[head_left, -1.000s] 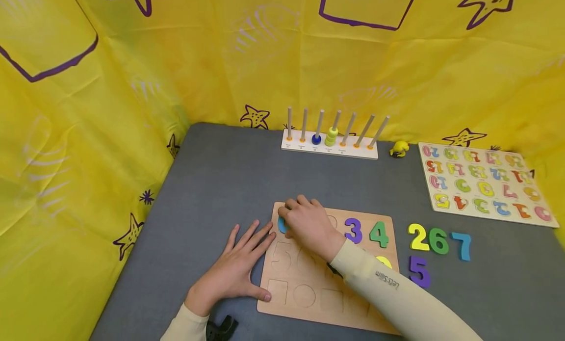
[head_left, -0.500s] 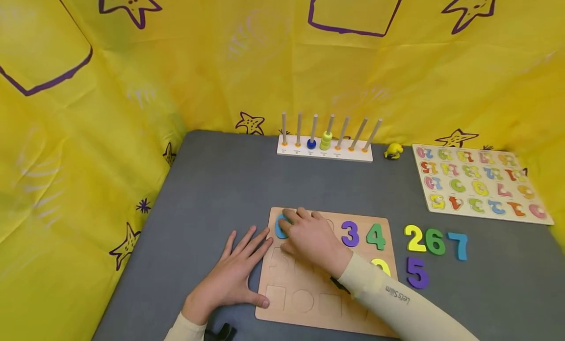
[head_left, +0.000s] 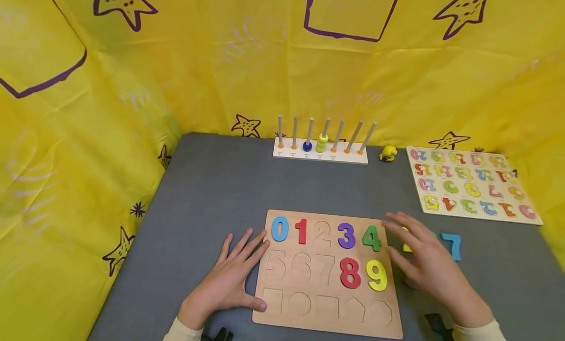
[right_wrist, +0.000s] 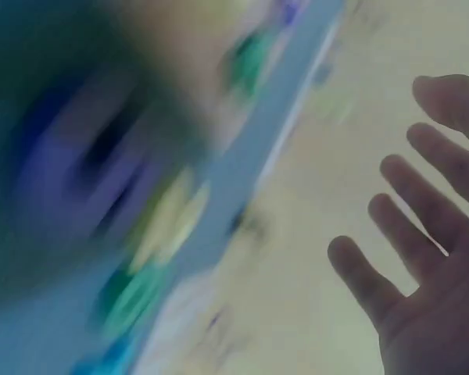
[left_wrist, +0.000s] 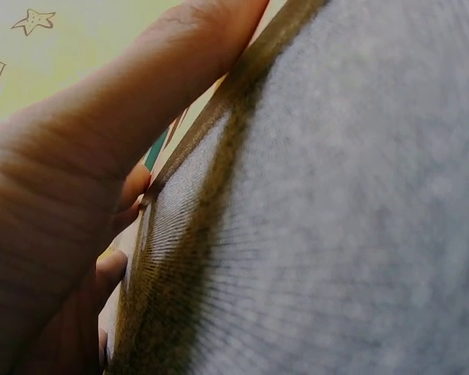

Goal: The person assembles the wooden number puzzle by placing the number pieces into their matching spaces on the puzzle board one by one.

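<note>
In the head view, my left hand (head_left: pixel 227 284) rests spread along the left edge of a wooden number puzzle board (head_left: pixel 326 326). Set in the board are a blue 0 (head_left: pixel 274 229), red 1 (head_left: pixel 302 231), purple 3 (head_left: pixel 351 235), green 4 (head_left: pixel 372 239), red 8 (head_left: pixel 350 273) and yellow 9 (head_left: pixel 383 277). My right hand (head_left: pixel 434 270) hovers with loosely extended fingers just past the board's right edge, holding nothing. It partly covers a yellow 2 (head_left: pixel 406 247); a blue 7 (head_left: pixel 454 243) lies beyond. The right wrist view shows a blurred purple 5 (right_wrist: pixel 55 195) and green 6 (right_wrist: pixel 133 297).
Behind the board stands a white peg stand (head_left: pixel 287 153) with blue and green beads. Beside it sits a small yellow toy (head_left: pixel 388 153). A second number board (head_left: pixel 476 214) lies at the back right, and a yellow cloth (head_left: pixel 256 81) hangs behind the table.
My right hand has left the blue 0 and red 1 and swung right, off the board to the loose numbers. My left hand has kept its place at the board's edge.
</note>
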A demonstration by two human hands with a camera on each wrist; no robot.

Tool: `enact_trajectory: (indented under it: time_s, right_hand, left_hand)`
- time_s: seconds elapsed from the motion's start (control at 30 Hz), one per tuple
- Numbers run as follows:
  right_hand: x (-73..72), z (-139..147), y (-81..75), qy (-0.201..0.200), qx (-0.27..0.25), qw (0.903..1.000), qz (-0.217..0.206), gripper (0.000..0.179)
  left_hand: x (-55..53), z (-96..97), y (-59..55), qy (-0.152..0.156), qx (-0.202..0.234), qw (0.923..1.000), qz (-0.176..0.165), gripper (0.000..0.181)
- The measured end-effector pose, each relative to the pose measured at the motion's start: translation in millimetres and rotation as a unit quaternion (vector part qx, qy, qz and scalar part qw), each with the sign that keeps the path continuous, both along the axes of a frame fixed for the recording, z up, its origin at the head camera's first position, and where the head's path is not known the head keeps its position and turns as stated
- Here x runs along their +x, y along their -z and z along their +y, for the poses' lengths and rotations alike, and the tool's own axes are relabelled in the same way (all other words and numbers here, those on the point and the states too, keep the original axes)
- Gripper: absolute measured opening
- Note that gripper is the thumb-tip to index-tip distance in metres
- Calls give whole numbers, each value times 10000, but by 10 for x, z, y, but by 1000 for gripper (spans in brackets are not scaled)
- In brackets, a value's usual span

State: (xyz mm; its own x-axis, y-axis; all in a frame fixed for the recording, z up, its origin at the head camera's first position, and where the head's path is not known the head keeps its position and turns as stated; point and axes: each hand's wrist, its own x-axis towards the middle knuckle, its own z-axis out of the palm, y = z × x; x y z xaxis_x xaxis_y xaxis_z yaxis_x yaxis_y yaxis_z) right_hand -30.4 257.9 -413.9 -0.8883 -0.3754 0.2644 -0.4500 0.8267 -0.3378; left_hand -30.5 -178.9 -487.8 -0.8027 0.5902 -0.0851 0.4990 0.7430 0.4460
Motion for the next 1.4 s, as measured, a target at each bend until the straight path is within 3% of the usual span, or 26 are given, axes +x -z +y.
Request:
enact_trajectory:
  time_s: [0.1, 0.2, 0.37, 0.6, 1.4]
  right_hand:
    - [47, 499, 168, 198, -154, 9997, 71, 77]
    - [61, 883, 348, 69, -125, 9999, -39, 81]
    - [61, 1200, 509, 68, 264, 9989, -376, 77]
    - [73, 1252, 535, 434, 587, 9949, -690, 69]
    - [35, 1214, 504, 608, 485, 9970, -55, 60]
  left_hand:
    - [12, 6, -9, -18, -20, 10000, -54, 136]
    - [22, 10, -21, -40, -16, 9999, -104, 136]
    - [23, 13, -41, -35, 3, 9999, -100, 136]
    - [12, 6, -12, 11, 9, 10000, -36, 136]
    - [18, 9, -25, -35, -53, 9999, -78, 135]
